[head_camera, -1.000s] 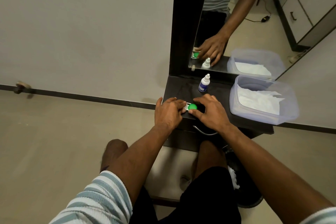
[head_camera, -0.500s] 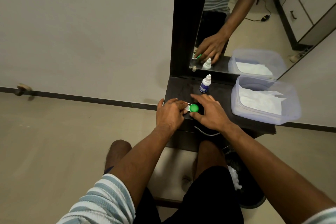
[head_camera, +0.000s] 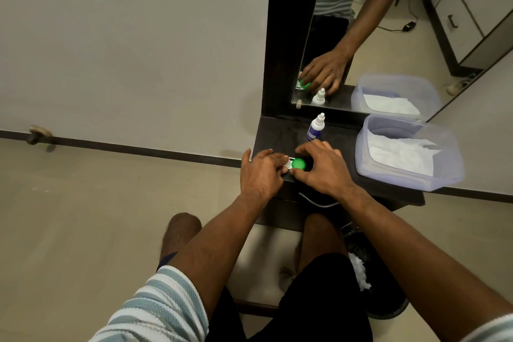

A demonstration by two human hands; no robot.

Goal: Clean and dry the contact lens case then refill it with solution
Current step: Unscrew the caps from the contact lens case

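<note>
- Contact lens case [head_camera: 294,165] sits near the front edge of the dark shelf [head_camera: 283,133], right between your two hands.
- Your left hand [head_camera: 261,172] covers the case's left end, fingers curled down over the white cap [head_camera: 286,163] and gripping it.
- Your right hand [head_camera: 323,171] arches over the right end, thumb and fingertips curled around the green cap [head_camera: 299,164], pinching it.
- Behind your right hand stands the solution bottle [head_camera: 316,128], upright, white nozzle on top, blue label, apart from the case.
- To the right, a clear plastic tub [head_camera: 449,172] rests on the shelf with white tissue [head_camera: 399,151] lying inside it; it's well apart from the case.
- The mirror [head_camera: 388,36] at the back throws back your right hand, the bottle and the tub.
- Your own fingers are what block the view: most of the case's body is hidden under them.
- The case lies flat, its long axis running left to right along the shelf's front edge, white end left, green end right.
- The green cap is round, bright and smooth; the white one only peeks out.
</note>
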